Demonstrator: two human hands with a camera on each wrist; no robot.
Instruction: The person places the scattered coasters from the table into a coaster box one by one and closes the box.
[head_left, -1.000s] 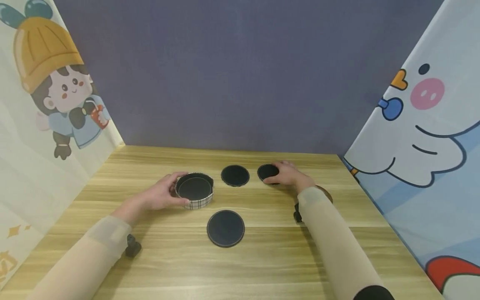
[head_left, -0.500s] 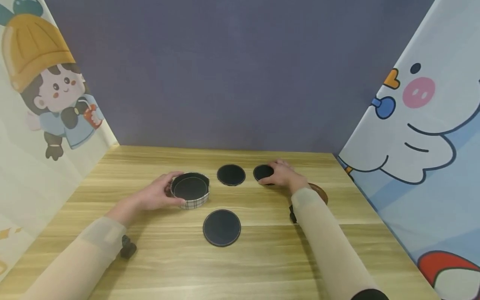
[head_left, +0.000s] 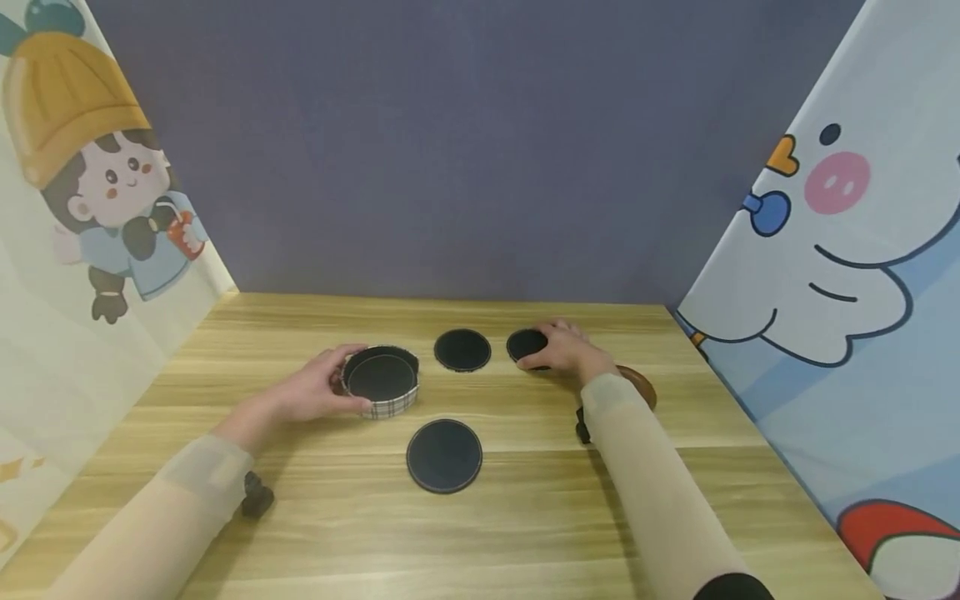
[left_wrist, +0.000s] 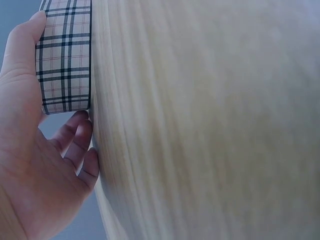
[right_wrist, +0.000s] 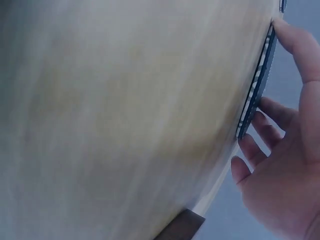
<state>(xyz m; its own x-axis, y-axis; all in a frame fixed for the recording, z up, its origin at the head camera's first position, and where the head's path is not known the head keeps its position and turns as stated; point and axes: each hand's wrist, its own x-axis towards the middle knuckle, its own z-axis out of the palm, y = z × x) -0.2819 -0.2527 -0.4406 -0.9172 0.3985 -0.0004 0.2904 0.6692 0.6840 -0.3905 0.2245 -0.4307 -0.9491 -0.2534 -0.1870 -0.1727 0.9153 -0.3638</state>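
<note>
My left hand (head_left: 318,390) grips a round, low-walled coaster holder (head_left: 393,407), its thumb at the near side and the fingers around the far left. A beige, black and red plaid covers the holder's outside, plain in the left wrist view (left_wrist: 63,55); a black round lies within its rim. With thumb and fingers at opposite edges, my right hand (head_left: 566,350) holds a black round coaster (head_left: 525,343) at the table. The right wrist view shows that coaster's thin side (right_wrist: 257,82) with a light patterned edge. A second black coaster (head_left: 462,350) lies between the hands.
A larger black coaster (head_left: 444,456) lies nearer on the wood-grain table (head_left: 337,542). A brown rounded object (head_left: 639,387) is partly hidden behind the right wrist. A grey panel (head_left: 465,150) stands along the back, with cartoon-printed sheets at both sides.
The whole head view has shifted slightly, so everything sits a little further left in the picture. Both hands keep their hold on the holder and the coaster.
</note>
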